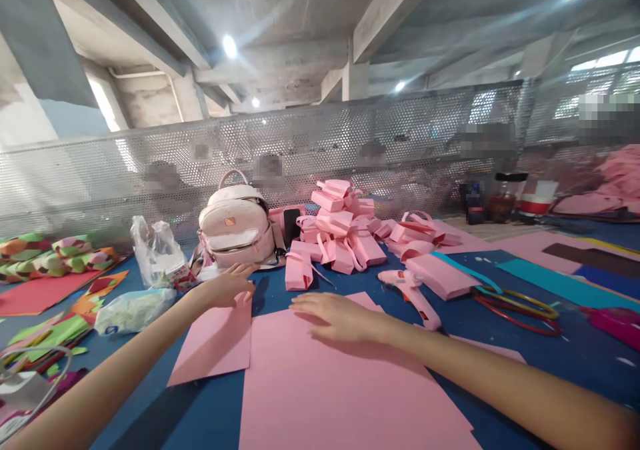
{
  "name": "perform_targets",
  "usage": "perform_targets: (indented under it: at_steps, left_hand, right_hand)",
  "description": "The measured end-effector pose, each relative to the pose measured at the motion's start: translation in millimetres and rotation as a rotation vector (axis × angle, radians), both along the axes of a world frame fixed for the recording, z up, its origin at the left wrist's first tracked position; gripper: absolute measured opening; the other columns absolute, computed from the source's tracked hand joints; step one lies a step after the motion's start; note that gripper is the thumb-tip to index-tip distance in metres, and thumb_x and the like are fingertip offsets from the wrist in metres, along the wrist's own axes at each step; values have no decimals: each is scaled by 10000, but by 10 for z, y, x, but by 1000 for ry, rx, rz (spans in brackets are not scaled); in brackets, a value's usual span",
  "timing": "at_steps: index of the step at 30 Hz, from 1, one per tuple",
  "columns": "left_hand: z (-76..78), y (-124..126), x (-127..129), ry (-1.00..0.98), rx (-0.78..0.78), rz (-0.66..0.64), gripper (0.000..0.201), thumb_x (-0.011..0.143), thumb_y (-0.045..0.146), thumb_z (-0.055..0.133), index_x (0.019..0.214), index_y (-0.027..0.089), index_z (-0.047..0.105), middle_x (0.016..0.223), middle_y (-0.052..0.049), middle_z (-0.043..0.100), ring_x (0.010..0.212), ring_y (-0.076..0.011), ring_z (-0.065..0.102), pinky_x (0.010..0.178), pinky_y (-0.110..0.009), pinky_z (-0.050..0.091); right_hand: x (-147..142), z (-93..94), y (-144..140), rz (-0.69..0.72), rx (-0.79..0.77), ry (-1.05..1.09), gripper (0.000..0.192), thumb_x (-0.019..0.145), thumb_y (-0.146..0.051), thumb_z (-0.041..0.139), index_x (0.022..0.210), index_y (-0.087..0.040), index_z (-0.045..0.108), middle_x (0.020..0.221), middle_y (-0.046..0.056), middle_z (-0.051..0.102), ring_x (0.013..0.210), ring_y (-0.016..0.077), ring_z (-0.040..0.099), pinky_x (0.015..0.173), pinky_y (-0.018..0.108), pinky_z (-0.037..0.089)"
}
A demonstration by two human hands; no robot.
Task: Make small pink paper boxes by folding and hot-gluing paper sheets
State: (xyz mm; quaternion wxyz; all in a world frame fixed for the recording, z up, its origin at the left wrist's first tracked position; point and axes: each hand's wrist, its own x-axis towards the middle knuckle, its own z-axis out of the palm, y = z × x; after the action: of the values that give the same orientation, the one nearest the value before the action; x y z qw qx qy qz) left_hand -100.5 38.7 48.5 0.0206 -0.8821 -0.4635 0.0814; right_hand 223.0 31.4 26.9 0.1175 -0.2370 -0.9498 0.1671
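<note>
Resting your right hand (343, 318) on the large pink sheet (345, 397)

Your hands are apart: the right lies open, palm down, on that sheet before you; your left hand (229, 287) is at the smaller pink sheet's (215, 347) top corner, whether pinching, I can't tell. A glue gun (413, 297) lies on the blue table (200, 417).

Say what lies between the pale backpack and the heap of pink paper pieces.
In the head view, a black phone-like object with pink material beside it lies between backpack and heap.
</note>
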Motion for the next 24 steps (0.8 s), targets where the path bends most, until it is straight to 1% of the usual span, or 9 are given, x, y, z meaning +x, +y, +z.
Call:
perform_targets:
  at_steps: [2,4,8,12,15,17,19,22,24]
  left_hand:
    - [20,-6,-11,20,-15,2,570,612,-21,812,1097,259,702,1637,-106,301,1488,-410,273,1165,-577,279]
    - [30,0,-19,42,-39,2,627,590,-10,836,1131,272,689,1650,-109,273,1501,-416,240,1169,-587,260]
    - [21,33,-18,82,-74,12,681,533,8,878,1126,269,671,1666,-111,229,1499,-430,231,1152,-595,272]
    - [14,34,30,95,-65,28,683,472,-4,908,1071,230,677,1641,-143,280,1472,-450,284,1127,-584,317]
    - [51,-8,82,73,-36,27,598,459,-4,919,977,201,703,1589,-151,380,1437,-452,349,1100,-554,366]
    - [105,-48,108,41,-4,17,448,517,12,904,882,188,716,1543,-140,449,1410,-432,398,1101,-540,368]
    - [182,-88,112,-1,31,3,271,616,34,862,790,180,714,1499,-122,505,1389,-395,434,1125,-531,338]
    - [337,-149,60,-76,64,-15,139,726,77,794,746,184,709,1405,-78,602,1341,-324,496,1146,-464,328]
    - [459,-214,-5,-127,69,-10,42,798,149,733,791,188,719,1251,-48,695,1217,-272,598,1057,-362,434]
  right_hand:
    - [24,-26,15,-111,52,36,376,911,-135,576,1264,-223,670,1345,84,629,1238,240,587,1079,356,442]
    - [51,-56,84,-252,108,66,339,935,-79,485,1168,-197,701,1251,111,624,1151,245,613,1003,379,482]
    - [93,-129,302,-375,163,40,285,942,-104,554,1191,-174,674,1318,134,563,1243,285,543,1025,451,467]
    - [77,-196,429,-365,153,15,301,975,-316,631,1243,-179,614,1315,99,600,1135,261,615,952,487,530]
    - [31,-132,417,-377,153,94,339,977,-307,627,1287,-175,592,1340,113,588,1170,278,602,983,515,510]
    - [-3,-3,353,-368,151,182,371,978,-200,583,1345,-149,566,1412,164,544,1299,316,511,1094,568,401]
    - [-31,177,248,-310,132,271,438,970,-99,489,1405,-128,531,1470,190,504,1393,312,418,1173,554,296]
    - [-50,437,75,-136,41,343,409,994,-150,434,1370,-202,588,1437,104,575,1332,237,511,1141,431,382]
    - [-45,531,9,-38,-50,331,350,999,-196,431,1245,-202,680,1291,71,683,1169,197,635,1027,340,487]
